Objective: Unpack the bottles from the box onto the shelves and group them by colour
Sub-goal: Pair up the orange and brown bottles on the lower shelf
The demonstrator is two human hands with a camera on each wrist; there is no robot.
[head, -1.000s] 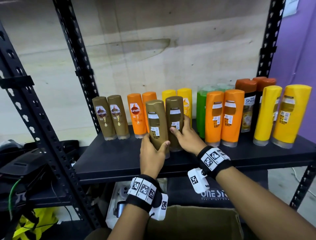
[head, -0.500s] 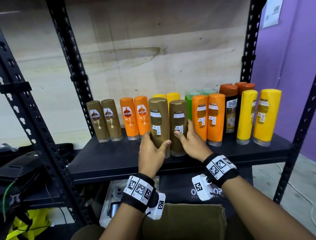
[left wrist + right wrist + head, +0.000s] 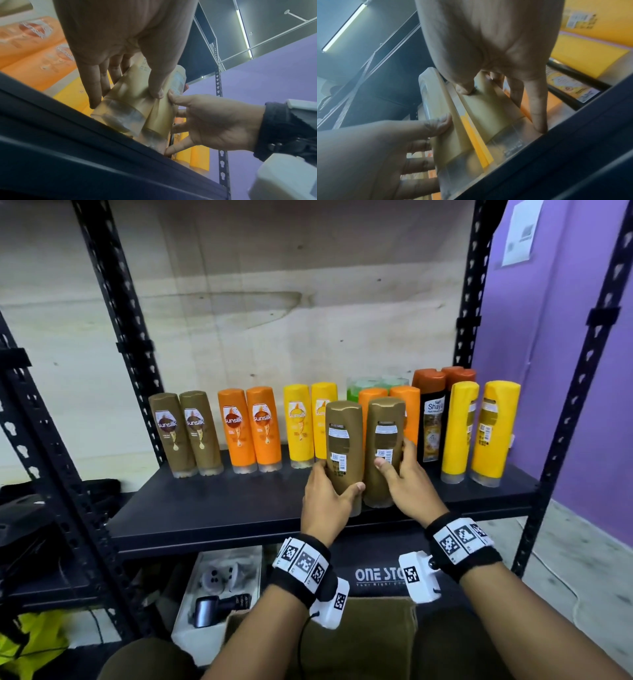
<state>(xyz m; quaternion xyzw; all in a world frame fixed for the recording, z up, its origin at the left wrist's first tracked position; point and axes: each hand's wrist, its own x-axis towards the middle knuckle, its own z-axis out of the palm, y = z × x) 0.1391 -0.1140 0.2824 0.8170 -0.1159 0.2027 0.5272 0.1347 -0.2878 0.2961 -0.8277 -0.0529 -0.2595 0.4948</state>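
Fingers (image 3: 317, 474) of my left hand (image 3: 323, 501) are wrapped around the lower body of one brown bottle (image 3: 343, 446), thumb across its front; my right hand (image 3: 407, 491) grips a second brown bottle (image 3: 384, 446) the same way. Both stand upright, caps down, long axes vertical, side by side and nearly touching at the front edge of the shelf (image 3: 212, 508). From the wrist views I cannot confirm whether their caps bear on the shelf or sit just above it. Governing relation: the brown pair already placed (image 3: 186, 433) stands at the far left of the back row, well apart from my hands and leftward of both, with orange bottles (image 3: 250, 429) and yellow bottles (image 3: 305, 422) between. My left hand is nearer that group. I judge the coming move to be a leftward carry, bottles kept vertical. Risk noted: clipping the orange pair in passing.
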